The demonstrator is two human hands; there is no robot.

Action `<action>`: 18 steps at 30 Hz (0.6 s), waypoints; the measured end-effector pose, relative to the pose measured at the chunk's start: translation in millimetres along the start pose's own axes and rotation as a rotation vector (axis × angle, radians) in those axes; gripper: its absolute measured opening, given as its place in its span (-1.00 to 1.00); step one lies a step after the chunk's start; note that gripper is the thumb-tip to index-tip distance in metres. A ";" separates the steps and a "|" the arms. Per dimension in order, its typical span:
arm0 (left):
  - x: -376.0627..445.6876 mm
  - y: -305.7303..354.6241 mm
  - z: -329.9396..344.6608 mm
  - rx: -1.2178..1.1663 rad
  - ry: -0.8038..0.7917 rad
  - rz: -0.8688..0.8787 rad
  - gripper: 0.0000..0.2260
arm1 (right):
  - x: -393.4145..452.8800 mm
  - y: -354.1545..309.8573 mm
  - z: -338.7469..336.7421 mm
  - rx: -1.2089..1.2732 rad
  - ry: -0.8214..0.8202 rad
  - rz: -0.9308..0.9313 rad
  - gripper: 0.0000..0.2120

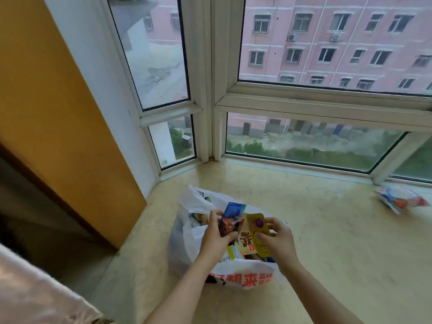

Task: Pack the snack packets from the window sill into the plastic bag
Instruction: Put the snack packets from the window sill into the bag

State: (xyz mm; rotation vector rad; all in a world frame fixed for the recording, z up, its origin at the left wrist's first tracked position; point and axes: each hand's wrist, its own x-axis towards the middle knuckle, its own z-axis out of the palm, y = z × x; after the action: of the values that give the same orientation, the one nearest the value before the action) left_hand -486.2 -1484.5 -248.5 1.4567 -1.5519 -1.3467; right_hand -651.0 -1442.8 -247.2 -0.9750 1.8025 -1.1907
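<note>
A pale, beige window sill is seen running along the foot of the white-framed windows. A white plastic bag with red lettering is set directly on it, near its left end. One snack packet is left lying flat on the sill at the far right, well apart from the bag.

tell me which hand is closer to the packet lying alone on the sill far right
Right. The right hand holds a yellow packet over the plastic bag, on the lone packet's side; the left hand is farther away.
</note>
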 end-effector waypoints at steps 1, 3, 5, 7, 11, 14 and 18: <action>9.0 -8.6 1.3 0.021 -0.013 -0.018 -0.57 | 7.1 7.0 7.3 -0.013 0.005 0.003 -0.75; 26.6 -26.1 1.4 0.084 -0.033 -0.035 -0.61 | 19.3 18.9 21.8 -0.031 0.010 0.022 -0.73; 41.3 -43.1 0.3 0.256 -0.018 0.026 -0.63 | 26.4 28.1 36.5 -0.072 0.031 0.017 -0.67; 52.3 -57.5 -3.0 0.532 0.030 0.165 -0.63 | 29.6 34.0 49.2 -0.151 0.070 -0.035 -0.58; 66.2 -85.6 -14.4 0.940 -0.063 0.409 -0.44 | 38.9 56.2 67.1 -0.424 0.042 -0.238 -0.55; 75.6 -111.1 -19.4 1.041 -0.212 0.420 -0.33 | 35.4 74.2 79.1 -0.650 -0.089 -0.207 -0.64; 73.4 -130.8 -29.4 1.114 -0.359 0.570 -0.64 | 25.9 82.8 89.4 -0.915 -0.319 -0.216 -0.41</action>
State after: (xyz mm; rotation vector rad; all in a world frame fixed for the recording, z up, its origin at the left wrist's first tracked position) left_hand -430.7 -1546.2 -376.8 1.1229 -2.9226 -0.3515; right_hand -598.3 -1475.9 -355.2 -1.7794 2.0073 -0.2225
